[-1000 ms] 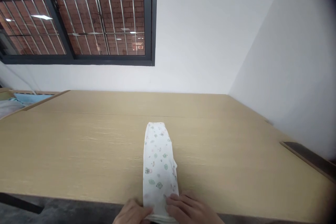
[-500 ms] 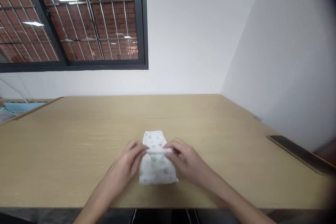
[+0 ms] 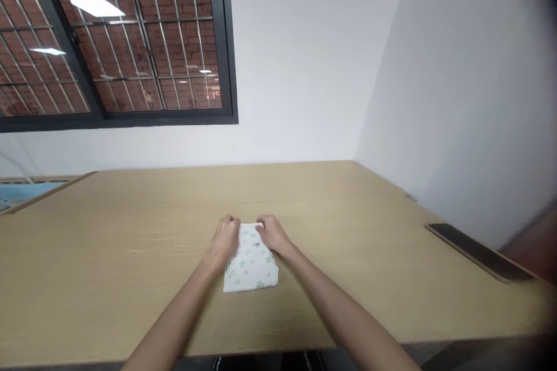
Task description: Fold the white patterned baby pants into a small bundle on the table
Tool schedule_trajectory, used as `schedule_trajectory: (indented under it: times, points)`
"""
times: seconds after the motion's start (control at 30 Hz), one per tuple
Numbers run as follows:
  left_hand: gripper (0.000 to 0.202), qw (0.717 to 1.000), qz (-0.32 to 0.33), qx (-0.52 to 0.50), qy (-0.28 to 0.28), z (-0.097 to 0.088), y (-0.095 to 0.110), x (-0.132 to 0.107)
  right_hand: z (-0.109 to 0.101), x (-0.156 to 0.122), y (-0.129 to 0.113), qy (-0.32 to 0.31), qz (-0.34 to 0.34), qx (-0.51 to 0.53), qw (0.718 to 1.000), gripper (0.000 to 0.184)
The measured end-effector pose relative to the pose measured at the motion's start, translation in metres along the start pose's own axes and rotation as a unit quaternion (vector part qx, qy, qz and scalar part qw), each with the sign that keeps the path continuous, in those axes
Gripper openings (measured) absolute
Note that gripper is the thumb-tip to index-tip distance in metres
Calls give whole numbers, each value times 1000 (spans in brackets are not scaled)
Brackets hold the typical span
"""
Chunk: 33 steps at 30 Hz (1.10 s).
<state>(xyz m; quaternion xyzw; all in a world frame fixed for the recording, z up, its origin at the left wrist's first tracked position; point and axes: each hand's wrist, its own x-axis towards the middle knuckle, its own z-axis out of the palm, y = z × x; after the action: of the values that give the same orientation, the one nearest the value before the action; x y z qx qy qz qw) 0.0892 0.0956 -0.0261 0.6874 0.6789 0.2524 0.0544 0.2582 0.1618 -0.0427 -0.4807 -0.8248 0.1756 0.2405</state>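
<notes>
Two pale walls (image 3: 296, 58) meet in a corner behind a broad wood-toned counter (image 3: 348, 232), which fills most of the room below them. A dark-framed window (image 3: 113, 40) takes up the upper left, and through it I see metal bars (image 3: 183, 19) in front of red brick (image 3: 178, 49), with bright patches of light on the glass. Two bare forearms reach in over the counter's near edge, the left forearm (image 3: 185, 304) and the right forearm (image 3: 333, 301) slanting toward each other. Off to the right lies a long dark strip (image 3: 481, 252) beside the wall; whether it is a recess or a flat panel, I cannot tell. Something light blue (image 3: 28, 190) shows past the counter's far left side. The white printed cloth (image 3: 251, 261) sits flat at the middle of the counter, folded, its small green and grey figures facing up, narrower at the far end than at the near one. The left hand (image 3: 226, 236) is at its far left corner, fingers curled in; the right hand (image 3: 272, 233) is at the far right corner, thumb and forefinger slightly parted. Both touch the cloth, but I cannot tell whether either pinches it.
</notes>
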Motion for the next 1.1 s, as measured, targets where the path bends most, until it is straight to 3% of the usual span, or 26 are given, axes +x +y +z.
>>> schedule_trajectory:
  times: [0.1,0.17,0.27,0.33,0.43,0.53,0.7,0.87,1.1]
  points:
    - [40,999,44,21,13,4,18,-48,-11,-14,-13,29,-16,-3,999,43]
    - [40,993,94,56,44,18,26,-90,-21,-31,-28,9,-71,20,997,47]
    - [51,966,152,147,150,56,20,-141,-30,-63,-51,-96,-213,78,969,52]
    - [56,944,180,186,203,83,7,-159,-29,-83,-63,-160,-298,109,935,50]
    - [58,928,188,211,244,113,-12,-167,-19,-100,-69,-223,-356,114,900,54]
    - [53,924,176,220,259,124,-19,-168,-5,-100,-63,-250,-364,92,892,59]
    - [41,911,181,256,267,117,-12,-167,11,-80,-43,-214,-379,45,899,50]
    - [57,909,173,284,249,106,-3,-164,19,-45,-22,-194,-355,-36,914,54]
    - [70,942,104,212,239,107,8,-166,16,-1,-1,-187,-319,-77,926,61]
